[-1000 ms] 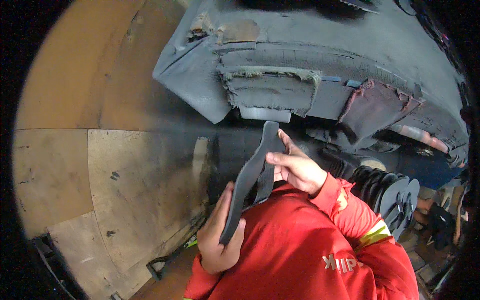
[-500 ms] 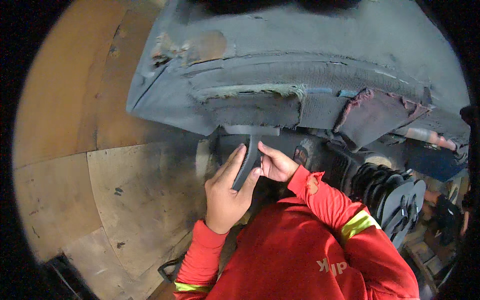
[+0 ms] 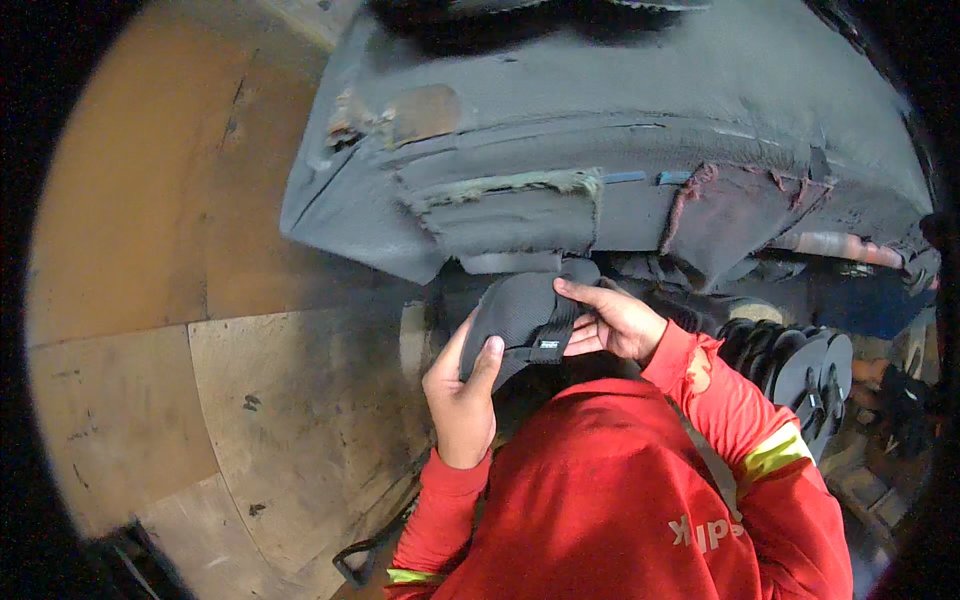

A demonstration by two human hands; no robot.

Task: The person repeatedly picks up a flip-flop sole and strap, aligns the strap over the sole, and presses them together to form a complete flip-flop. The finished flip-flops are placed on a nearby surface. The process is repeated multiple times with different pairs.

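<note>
A dark grey sandal [image 3: 508, 308] with a textured footbed and black straps is held up before my chest, its footbed turned partly to view. My left hand [image 3: 462, 396] grips one end of it, thumb on the near face and fingers mostly hidden behind. The other end is pinched by my right hand [image 3: 622, 320], the thumb on top by the strap and the fingers underneath. A small light label shows on the strap.
A worn grey padded bench [image 3: 640, 95] with ragged cloth patches stands ahead. Dark objects lie on its far top. At the right hangs a row of black sandals [image 3: 800, 375]. Stained wooden boards [image 3: 290, 420] cover the left side.
The sandal has turned from edge-on to showing its footbed and straps. My right hand has moved right with its end, and the whole view has shifted slightly.
</note>
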